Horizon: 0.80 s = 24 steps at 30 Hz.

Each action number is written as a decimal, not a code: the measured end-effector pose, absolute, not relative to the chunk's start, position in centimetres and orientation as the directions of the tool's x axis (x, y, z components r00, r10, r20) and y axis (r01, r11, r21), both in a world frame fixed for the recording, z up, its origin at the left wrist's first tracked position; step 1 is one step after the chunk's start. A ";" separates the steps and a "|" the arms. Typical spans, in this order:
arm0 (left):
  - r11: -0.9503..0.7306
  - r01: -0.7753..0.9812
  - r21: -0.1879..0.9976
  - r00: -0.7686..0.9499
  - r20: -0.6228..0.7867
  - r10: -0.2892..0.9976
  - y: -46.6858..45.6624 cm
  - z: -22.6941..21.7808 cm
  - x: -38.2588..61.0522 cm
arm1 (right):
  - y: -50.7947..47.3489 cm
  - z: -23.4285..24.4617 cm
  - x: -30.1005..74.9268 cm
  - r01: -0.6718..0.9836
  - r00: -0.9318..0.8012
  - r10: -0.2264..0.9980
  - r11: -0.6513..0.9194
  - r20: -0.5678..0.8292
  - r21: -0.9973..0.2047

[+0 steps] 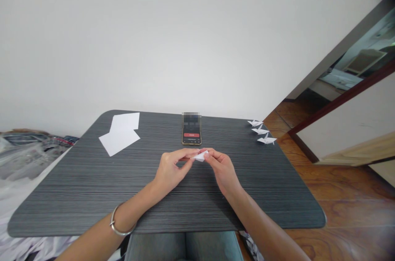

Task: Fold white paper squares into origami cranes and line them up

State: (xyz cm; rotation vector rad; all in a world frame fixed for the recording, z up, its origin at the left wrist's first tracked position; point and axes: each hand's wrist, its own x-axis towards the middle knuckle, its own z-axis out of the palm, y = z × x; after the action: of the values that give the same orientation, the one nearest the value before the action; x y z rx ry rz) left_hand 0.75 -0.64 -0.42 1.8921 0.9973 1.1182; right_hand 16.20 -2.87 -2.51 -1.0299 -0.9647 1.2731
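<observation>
A small piece of folded white paper is held between my two hands above the middle of the dark table. My left hand pinches its left end between thumb and fingers. On the other end, the thumb and fingers of my right hand are closed. Fingers cover part of the paper, so its full shape is hidden. Three white origami cranes stand in a row at the table's far right edge. Two sheets of white paper lie partly overlapping at the far left.
A phone stands just beyond my hands, its upper part blurred out. The dark wood-grained table has rounded corners and meets a white wall. Fabric and clear plastic are heaped to the left. Wooden floor shows at right.
</observation>
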 end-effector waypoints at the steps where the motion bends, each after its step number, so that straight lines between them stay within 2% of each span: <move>1: -0.431 0.247 0.868 0.326 0.345 0.880 -0.6 -0.4 0.8 | -2.9 -2.5 16.2 -0.265 0.077 0.997 0.027 0.007 -0.964; 5: -0.279 0.150 0.949 0.323 0.219 0.921 -0.6 -0.2 0.8 | -2.9 -2.3 16.0 -0.200 0.158 0.986 0.084 0.052 -0.976; 8: -0.128 0.052 0.990 0.325 0.105 0.940 -0.3 -0.2 0.8 | -2.9 -2.2 15.9 -0.174 0.189 0.981 0.064 0.031 -0.983; 13: 0.073 -0.096 0.993 0.401 -0.029 0.915 0.4 -0.4 0.6 | -2.7 -2.2 16.2 -0.143 0.201 0.980 0.032 0.002 -0.989; 16: 0.139 -0.142 0.980 0.450 -0.062 0.891 0.5 -0.3 0.4 | -2.7 -2.2 16.3 -0.137 0.219 0.976 0.037 0.006 -0.990; 20: 0.174 -0.123 0.977 0.451 -0.101 0.887 0.4 0.0 0.4 | -2.7 -2.4 16.4 -0.123 0.216 0.976 0.042 0.014 -0.992; 24: 0.150 -0.009 0.989 0.459 -0.129 0.879 0.2 -0.2 0.6 | -2.9 -2.5 16.4 -0.103 0.197 0.980 0.055 0.033 -0.993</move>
State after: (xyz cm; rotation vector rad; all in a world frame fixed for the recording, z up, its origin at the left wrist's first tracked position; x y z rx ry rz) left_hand 0.64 0.23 -0.20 1.2613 0.8902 0.7770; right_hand 16.37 -2.86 -2.52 -1.1845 -1.0075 1.0821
